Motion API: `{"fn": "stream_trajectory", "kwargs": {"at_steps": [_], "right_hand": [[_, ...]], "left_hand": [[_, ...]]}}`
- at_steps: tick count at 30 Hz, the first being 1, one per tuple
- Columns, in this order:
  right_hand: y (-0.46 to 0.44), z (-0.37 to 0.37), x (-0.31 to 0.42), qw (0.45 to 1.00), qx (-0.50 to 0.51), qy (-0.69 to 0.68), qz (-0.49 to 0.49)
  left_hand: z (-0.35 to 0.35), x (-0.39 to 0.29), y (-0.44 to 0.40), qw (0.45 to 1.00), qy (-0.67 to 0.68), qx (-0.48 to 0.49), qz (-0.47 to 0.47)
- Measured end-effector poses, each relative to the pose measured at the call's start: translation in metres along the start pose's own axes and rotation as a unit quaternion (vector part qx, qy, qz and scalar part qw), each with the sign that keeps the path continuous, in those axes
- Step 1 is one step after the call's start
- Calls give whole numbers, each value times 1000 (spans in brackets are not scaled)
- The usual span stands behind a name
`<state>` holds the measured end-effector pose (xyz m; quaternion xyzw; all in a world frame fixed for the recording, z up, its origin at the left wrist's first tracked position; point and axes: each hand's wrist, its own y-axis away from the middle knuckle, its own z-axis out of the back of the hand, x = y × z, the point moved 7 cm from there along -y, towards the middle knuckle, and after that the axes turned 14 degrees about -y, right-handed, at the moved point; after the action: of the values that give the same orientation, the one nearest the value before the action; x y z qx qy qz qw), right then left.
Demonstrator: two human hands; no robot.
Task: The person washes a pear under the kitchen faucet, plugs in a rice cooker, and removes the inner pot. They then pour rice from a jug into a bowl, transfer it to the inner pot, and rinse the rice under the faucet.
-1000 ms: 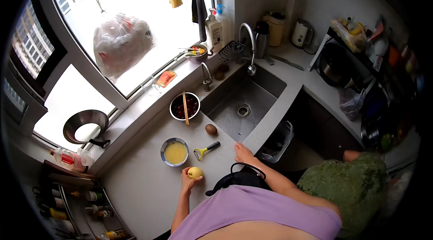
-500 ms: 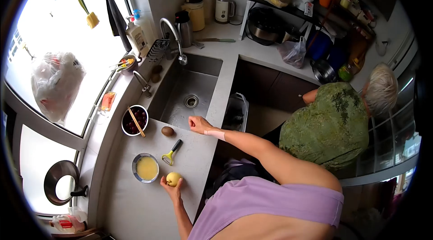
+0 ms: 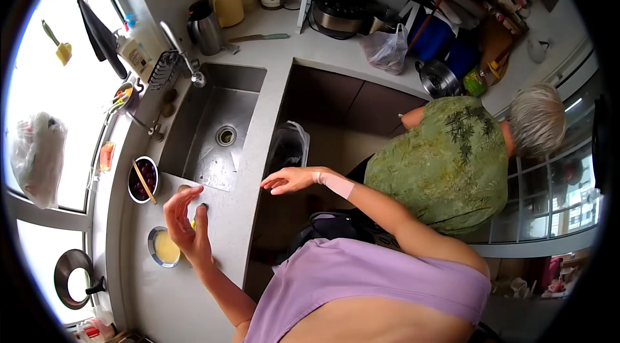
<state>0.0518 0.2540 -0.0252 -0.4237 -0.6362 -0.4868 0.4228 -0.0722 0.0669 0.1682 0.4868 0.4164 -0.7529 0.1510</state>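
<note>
The window [image 3: 81, 110] glares white; the cabinets [image 3: 329, 91] lie shadowed; edges curve into black.

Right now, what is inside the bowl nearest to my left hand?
The bowl holds what looks like pale yellow liquid. Its bottom is covered by this, and your left hand hides part of the bowl.

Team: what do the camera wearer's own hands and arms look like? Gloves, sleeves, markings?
Left hand and right hand: ungloved, no sleeves showing. Pale pinkish band, perhaps tape or a bandage, by the right wrist. Plain lilac top.
</note>
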Motion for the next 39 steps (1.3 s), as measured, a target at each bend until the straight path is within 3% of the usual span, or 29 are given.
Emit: {"fn": "stream_trajectory", "kwargs": {"at_steps": [1,2,3,5,6,7,8,9,11,12,13,15,17,19,21,23,25,26,31,32,33,34,35,37,39], "right_hand": [[30,23,3,996,-14,-85,22],[34,19,3,996,-15,-86,10],[75,55,9,982,-87,-168,12],[101,80,4,966,-117,-229,37],[122,114,-14,957,-179,-219,66],[141,143,-28,946,-236,-203,87],[145,141,-28,937,-260,-217,85],[151,163,-46,929,-270,-233,98],[161,192,-72,880,-397,-184,185],[171,185,-61,857,-428,-243,152],[174,190,-68,855,-428,-251,151],[172,185,-78,858,-420,-257,144],[179,186,-90,858,-427,-245,148],[204,188,-109,842,-462,-263,96],[225,195,-130,818,-497,-277,81],[238,202,-129,813,-525,-245,62],[259,241,-150,787,-582,-200,41],[274,268,-122,759,-637,-128,39],[305,365,-68,715,-692,-87,55],[328,424,-52,667,-742,19,60],[332,431,-54,671,-739,23,57],[343,450,-26,636,-763,102,51],[349,495,5,603,-776,180,48],[352,520,22,582,-776,242,40],[353,570,40,561,-774,287,52]], "left_hand": [[-24,2,-22,989,102,95,-47],[-18,11,-19,988,100,101,-53],[-49,60,-34,879,437,177,67],[-58,122,-34,915,266,140,269],[-56,188,-25,934,40,149,321],[-35,258,0,908,-249,211,262],[-8,315,28,830,-449,276,181],[-7,333,31,814,-481,289,152],[-58,233,2,874,-381,183,238],[-66,225,-3,879,-387,192,201],[-72,226,-6,875,-392,197,203],[-75,229,-16,778,-568,233,132],[-81,230,-19,794,-547,216,156],[-103,233,-34,811,-545,204,63],[-118,241,-33,768,-594,218,101],[-126,259,-30,759,-568,288,137],[-131,303,-14,787,-557,251,91],[-142,312,-10,792,-538,266,108],[-183,299,-1,818,-491,270,133],[-207,305,-13,845,-449,260,131],[-210,299,-15,869,-409,245,129],[-231,292,-27,886,-401,214,88],[-285,278,-62,907,-342,213,121],[-325,268,-81,916,-307,229,120],[-400,262,-108,910,-259,257,195]]}}
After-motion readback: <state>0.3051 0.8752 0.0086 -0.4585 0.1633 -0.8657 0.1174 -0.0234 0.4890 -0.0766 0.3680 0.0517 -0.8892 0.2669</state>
